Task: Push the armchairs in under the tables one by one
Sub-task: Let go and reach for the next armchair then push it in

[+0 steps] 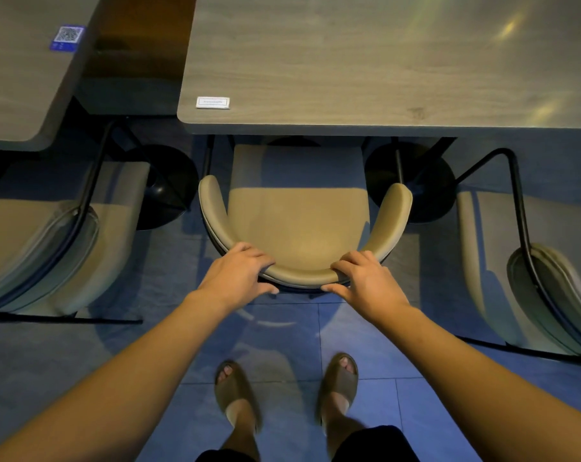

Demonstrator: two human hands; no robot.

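Note:
A beige armchair with a curved backrest stands directly in front of me, its seat front tucked under the edge of the grey wooden table. My left hand grips the left part of the backrest rim. My right hand grips the right part of the same rim. Both thumbs lie on the outer side of the backrest, fingers over the top.
Another armchair stands at the left beside a second table, and a third armchair is at the right. Two black round table bases flank the middle chair. My sandalled feet stand on the blue tiled floor.

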